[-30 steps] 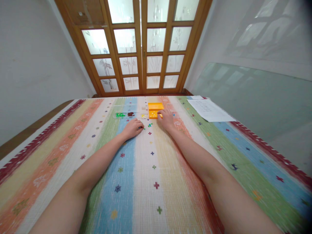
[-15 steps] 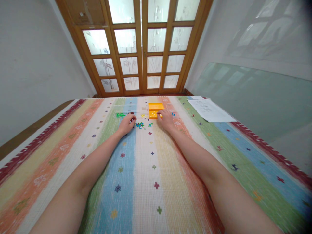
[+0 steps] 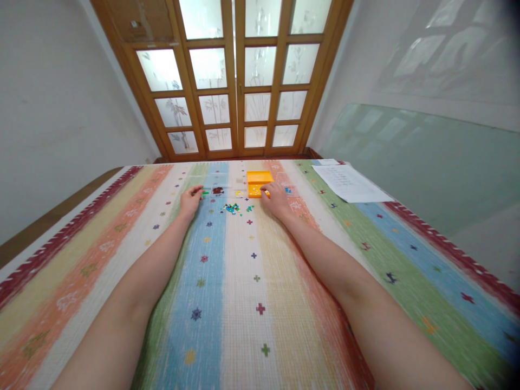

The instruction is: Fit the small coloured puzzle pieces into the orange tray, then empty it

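Note:
My left hand (image 3: 190,200) is over the left end of a clear compartment tray, its fingers drawn together at the small green pieces (image 3: 205,193), which it partly covers. Whatever its fingertips hold is too small to make out. At the right side of an open yellow box (image 3: 260,176), my right hand (image 3: 275,198) has its fingers curled in over the box's near part, where small pale pieces lie. Its grip is hidden. Dark brown pieces (image 3: 218,190), a few yellow pieces (image 3: 238,193) and blue pieces (image 3: 288,190) are in other compartments.
A loose pile of mixed small pieces (image 3: 233,208) lies on the striped tablecloth (image 3: 239,281) in front of the tray, with a smaller cluster (image 3: 250,208) to its right. A printed paper sheet (image 3: 349,184) rests at the far right. Wooden glazed doors (image 3: 235,92) stand behind the table.
My left hand has moved left, from beside the mixed pile to the green pieces, uncovering the brown ones. My right hand stays at the yellow box.

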Tool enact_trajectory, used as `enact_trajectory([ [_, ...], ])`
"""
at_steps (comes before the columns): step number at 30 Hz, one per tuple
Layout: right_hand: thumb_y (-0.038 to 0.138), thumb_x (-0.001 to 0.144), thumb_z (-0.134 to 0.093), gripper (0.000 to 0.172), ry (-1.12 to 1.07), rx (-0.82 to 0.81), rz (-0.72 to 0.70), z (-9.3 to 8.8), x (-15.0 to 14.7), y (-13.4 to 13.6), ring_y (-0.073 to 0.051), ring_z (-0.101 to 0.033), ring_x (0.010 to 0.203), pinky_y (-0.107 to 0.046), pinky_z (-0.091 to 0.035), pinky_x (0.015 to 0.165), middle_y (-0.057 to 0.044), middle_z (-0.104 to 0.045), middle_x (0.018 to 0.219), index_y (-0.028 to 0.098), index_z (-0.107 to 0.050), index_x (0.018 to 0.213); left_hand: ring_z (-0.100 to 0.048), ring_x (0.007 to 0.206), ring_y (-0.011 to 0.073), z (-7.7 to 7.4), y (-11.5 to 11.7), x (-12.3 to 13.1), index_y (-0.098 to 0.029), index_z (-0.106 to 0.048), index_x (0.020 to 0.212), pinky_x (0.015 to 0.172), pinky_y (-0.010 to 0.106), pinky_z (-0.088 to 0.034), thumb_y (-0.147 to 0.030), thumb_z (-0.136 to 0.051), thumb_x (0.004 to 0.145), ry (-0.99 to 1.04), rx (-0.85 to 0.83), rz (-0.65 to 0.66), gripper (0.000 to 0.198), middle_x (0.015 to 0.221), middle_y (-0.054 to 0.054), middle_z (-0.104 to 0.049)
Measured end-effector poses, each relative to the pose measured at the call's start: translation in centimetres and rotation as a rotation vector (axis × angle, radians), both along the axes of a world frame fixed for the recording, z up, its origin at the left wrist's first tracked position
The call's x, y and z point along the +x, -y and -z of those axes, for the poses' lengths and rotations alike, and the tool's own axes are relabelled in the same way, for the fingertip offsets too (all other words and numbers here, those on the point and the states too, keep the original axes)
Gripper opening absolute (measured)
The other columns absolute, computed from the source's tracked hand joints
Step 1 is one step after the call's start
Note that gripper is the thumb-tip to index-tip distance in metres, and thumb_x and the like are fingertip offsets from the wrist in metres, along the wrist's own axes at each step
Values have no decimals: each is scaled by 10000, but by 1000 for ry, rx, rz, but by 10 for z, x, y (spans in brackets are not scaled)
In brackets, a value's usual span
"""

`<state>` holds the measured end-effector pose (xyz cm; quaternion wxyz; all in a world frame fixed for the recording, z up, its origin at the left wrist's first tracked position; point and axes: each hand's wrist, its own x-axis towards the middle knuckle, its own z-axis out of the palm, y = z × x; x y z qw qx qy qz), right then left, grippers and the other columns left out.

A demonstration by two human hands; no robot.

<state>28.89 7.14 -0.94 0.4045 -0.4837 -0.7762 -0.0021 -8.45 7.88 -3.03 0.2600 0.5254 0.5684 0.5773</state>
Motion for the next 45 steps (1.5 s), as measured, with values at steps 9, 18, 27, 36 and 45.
enact_trajectory([
  [9, 161, 945, -568, 197, 4, -6, -2, -2, -1, 3, -311, -619, 1067, -447, -469, 955, -138, -736, 1084, 195, -750, 1013, -518, 556, 67, -6, 4, 0, -186, -599, 1473, 596, 246, -478, -191, -599, 849, -13, -79, 160, 625, 1353, 126, -707],
  [18, 189, 979, -585, 165, 113, -19, -115, -5, -4, 8, -276, -632, 1044, -405, -467, 953, -112, -749, 1068, 195, -744, 1024, -670, 889, 217, -11, 22, 24, -205, -768, 1218, 944, 381, -521, -252, -574, 933, -580, 35, 183, 348, 1120, 76, -761],
  [27, 207, 994, -574, 187, 160, -72, -162, -4, -10, 10, -260, -636, 1055, -389, -464, 959, -105, -752, 1092, 202, -754, 1044, -633, 1173, 297, -17, 31, 46, -261, -801, 1075, 1105, 460, -449, -225, -598, 912, -805, 123, 486, 263, 1161, 85, -747],
  [36, 212, 994, -565, 207, 161, -112, -163, -8, -10, 14, -257, -637, 1062, -389, -475, 948, -96, -755, 1113, 215, -758, 1066, -649, 1033, 297, -17, 29, 36, -239, -802, 962, 1052, 463, -472, -114, -563, 798, -826, 90, 447, 316, 1001, 87, -741],
  [45, 199, 1001, -568, 197, 180, -114, -171, -9, -10, 16, -252, -644, 1044, -373, -470, 924, -98, -759, 1114, 202, -758, 1055, -666, 1009, 276, -23, 28, 27, -240, -794, 955, 1003, 426, -501, -199, -609, 800, -819, 84, 578, 245, 1023, 77, -732],
])
